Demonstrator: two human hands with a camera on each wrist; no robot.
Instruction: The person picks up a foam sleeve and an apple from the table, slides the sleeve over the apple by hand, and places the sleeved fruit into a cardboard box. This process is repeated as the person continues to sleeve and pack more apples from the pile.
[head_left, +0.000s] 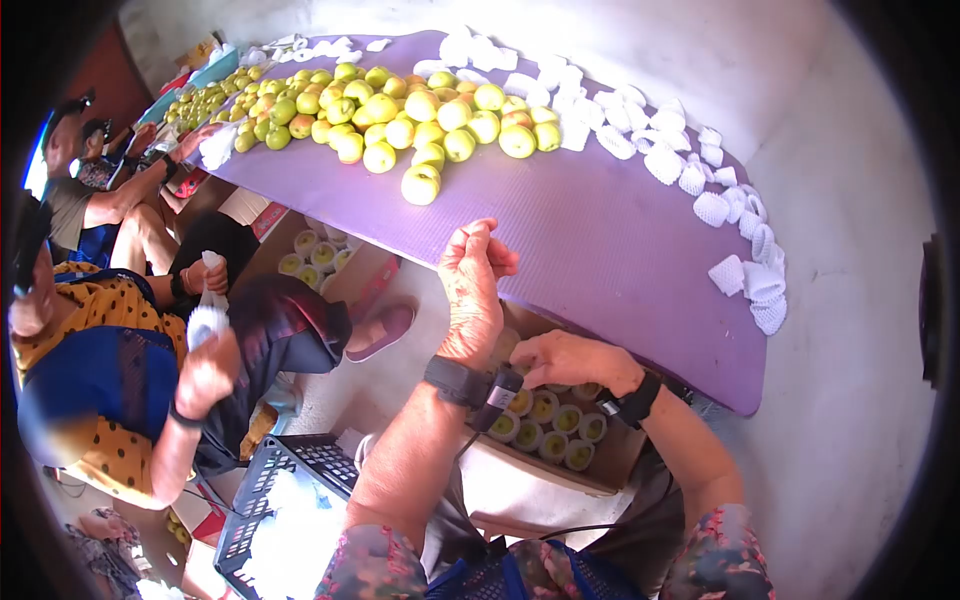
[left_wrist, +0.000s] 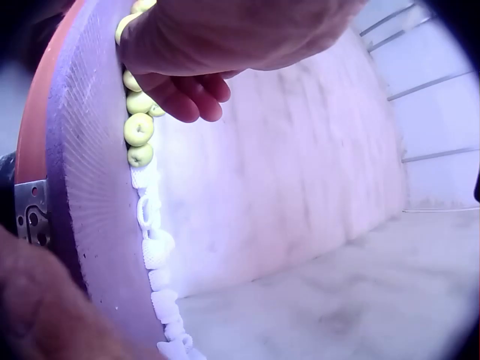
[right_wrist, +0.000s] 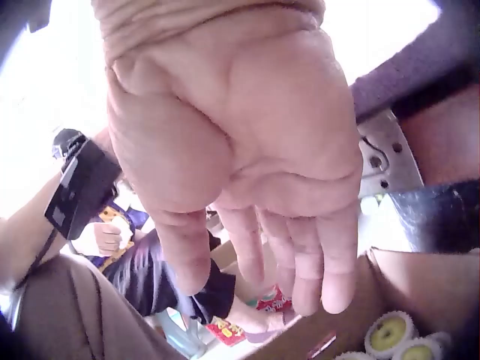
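My left hand [head_left: 474, 285] is raised by the near edge of the purple mat [head_left: 600, 260], its fingers loosely bent with nothing visible in them; the left wrist view shows the same hand [left_wrist: 217, 45] past the apples [left_wrist: 139, 129]. Over a cardboard box [head_left: 600, 470] of netted apples [head_left: 553, 446] hangs my right hand [head_left: 575, 362]. In the right wrist view the right hand [right_wrist: 247, 150] shows its palm, fingers extended and empty. Bare yellow-green apples [head_left: 420, 184] are heaped on the mat, and white foam nets [head_left: 711, 208] lie along its far and right edges.
At left a person in a spotted yellow top [head_left: 120, 480] holds a white netted item [head_left: 207, 322]. Other people sit farther back along the table. A black crate [head_left: 262, 480] with white material stands at my lower left, and another box of netted apples [head_left: 322, 256] lies beyond it.
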